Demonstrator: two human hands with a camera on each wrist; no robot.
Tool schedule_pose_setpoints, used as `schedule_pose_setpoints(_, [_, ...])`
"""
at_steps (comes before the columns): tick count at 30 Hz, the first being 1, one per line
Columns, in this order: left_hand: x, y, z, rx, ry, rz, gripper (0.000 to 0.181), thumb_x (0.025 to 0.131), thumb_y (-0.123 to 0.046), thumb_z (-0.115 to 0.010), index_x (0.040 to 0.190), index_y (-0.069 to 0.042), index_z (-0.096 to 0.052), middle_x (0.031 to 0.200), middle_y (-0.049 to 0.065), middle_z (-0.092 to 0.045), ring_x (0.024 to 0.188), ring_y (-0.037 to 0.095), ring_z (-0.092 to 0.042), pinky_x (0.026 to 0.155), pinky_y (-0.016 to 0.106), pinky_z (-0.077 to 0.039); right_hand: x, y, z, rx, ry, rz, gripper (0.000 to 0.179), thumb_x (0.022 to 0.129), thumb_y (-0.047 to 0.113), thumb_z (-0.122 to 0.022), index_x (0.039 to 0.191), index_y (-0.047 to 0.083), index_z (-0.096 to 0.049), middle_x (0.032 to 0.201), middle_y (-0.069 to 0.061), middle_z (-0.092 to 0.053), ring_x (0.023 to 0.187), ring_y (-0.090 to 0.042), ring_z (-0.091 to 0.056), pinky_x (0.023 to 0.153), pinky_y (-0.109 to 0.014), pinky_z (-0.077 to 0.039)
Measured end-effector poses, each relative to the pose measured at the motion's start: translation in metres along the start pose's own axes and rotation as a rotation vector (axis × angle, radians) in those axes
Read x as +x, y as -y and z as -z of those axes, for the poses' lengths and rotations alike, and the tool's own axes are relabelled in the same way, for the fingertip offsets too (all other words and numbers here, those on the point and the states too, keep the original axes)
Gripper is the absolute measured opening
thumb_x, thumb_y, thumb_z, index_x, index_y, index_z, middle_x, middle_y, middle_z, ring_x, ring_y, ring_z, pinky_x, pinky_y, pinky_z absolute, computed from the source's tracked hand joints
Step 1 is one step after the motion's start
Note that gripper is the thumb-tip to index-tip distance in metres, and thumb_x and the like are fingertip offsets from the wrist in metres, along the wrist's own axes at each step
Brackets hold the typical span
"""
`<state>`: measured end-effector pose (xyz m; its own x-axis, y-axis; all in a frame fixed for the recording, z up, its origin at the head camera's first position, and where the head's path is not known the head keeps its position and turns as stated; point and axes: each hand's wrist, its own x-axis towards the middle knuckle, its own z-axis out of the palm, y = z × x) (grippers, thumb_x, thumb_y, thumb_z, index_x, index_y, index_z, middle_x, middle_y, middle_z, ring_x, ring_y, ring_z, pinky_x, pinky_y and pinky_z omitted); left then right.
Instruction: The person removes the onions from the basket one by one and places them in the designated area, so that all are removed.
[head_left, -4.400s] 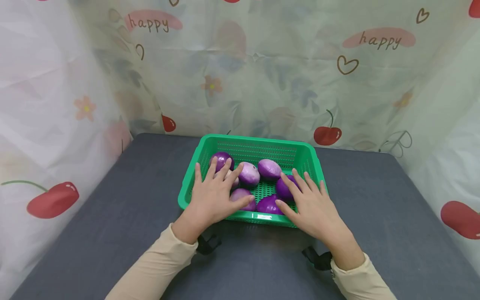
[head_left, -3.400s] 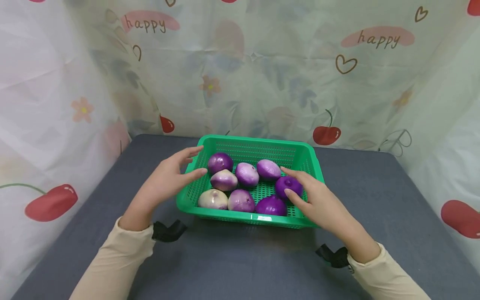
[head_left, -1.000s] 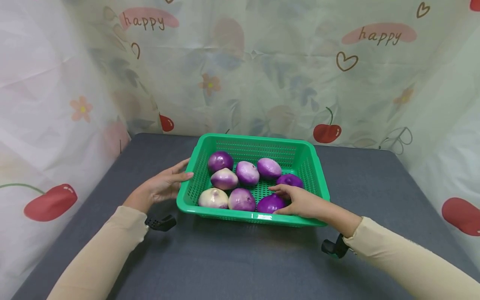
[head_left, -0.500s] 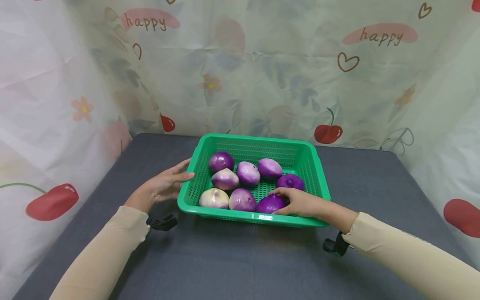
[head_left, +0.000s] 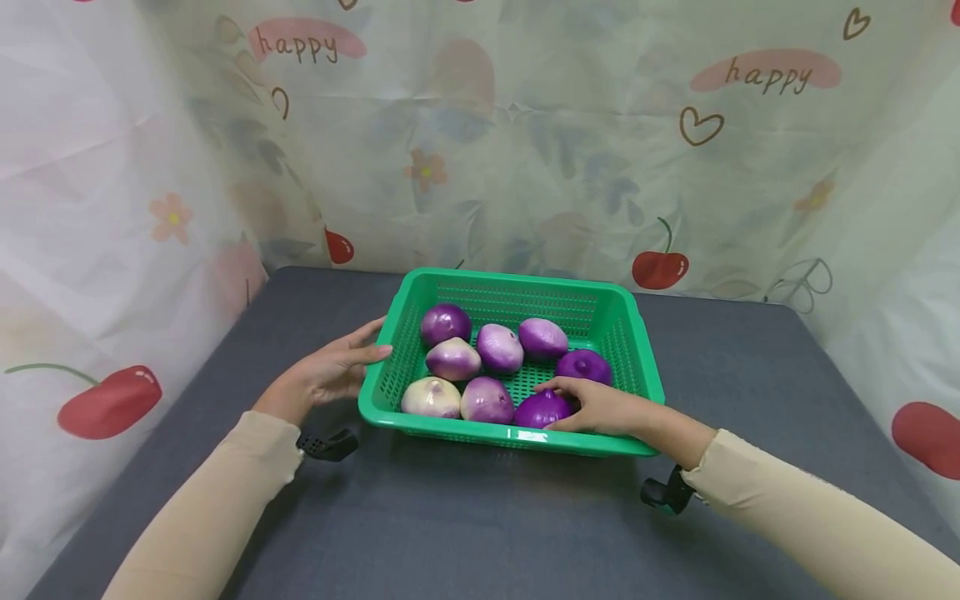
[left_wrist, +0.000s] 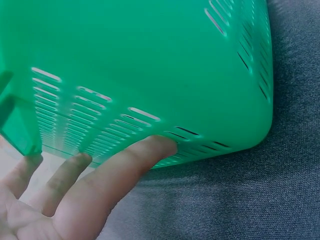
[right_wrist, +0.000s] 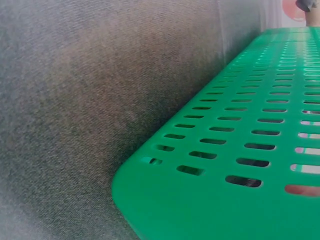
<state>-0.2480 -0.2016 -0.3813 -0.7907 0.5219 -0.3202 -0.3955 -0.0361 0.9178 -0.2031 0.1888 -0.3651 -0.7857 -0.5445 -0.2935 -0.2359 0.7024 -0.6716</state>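
A dark grey surface [head_left: 457, 525] with rounded far corners stands among pale cloth hangings. Along its far edge, the back cloth [head_left: 525, 137] bears faded leaves, brown hearts [head_left: 701, 127] and red cherries [head_left: 660, 271]. Past the left edge, the side cloth [head_left: 82, 292] looks brighter, lightly creased.

On the bench [head_left: 480, 525], near its back edge, a basket [head_left: 517, 281] is set, backed by a curtain [head_left: 525, 150]. In it 8 onions [head_left: 500, 348] are carried: 3 along the front edge, 5 behind. The rightmost front onion [head_left: 538, 410] is held by the right grip [head_left: 600, 407]; the basket's left edge is touched by the left grip [head_left: 326, 371].
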Motion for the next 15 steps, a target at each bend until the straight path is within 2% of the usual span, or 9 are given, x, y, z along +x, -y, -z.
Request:
schedule_pose_setpoints(5, [0.0022, 0.0018, 0.0022, 0.008, -0.004, 0.002, 0.074, 0.102, -0.019, -0.051, 0.156, -0.036, -0.003, 0.156, 0.019, -0.018, 0.128, 0.043, -0.047, 0.092, 0.059, -0.048, -0.0013, 0.0009, -0.0001, 0.003, 0.004, 0.003, 0.060, 0.088, 0.030, -0.071, 0.139, 0.007, -0.048, 0.130, -0.017, -0.053, 0.119, -0.034, -0.049, 0.094, -0.046, -0.050])
schedule_pose_setpoints(15, [0.0027, 0.0009, 0.0019, 0.002, -0.018, 0.010, 0.074, 0.101, -0.018, -0.051, 0.155, -0.037, -0.004, 0.155, 0.019, -0.020, 0.126, 0.041, -0.050, 0.091, 0.059, -0.048, -0.0011, 0.0012, -0.0001, -0.004, 0.003, -0.005, 0.061, 0.088, 0.032, -0.072, 0.139, 0.009, -0.048, 0.130, -0.017, -0.052, 0.119, -0.034, -0.048, 0.092, -0.046, -0.051])
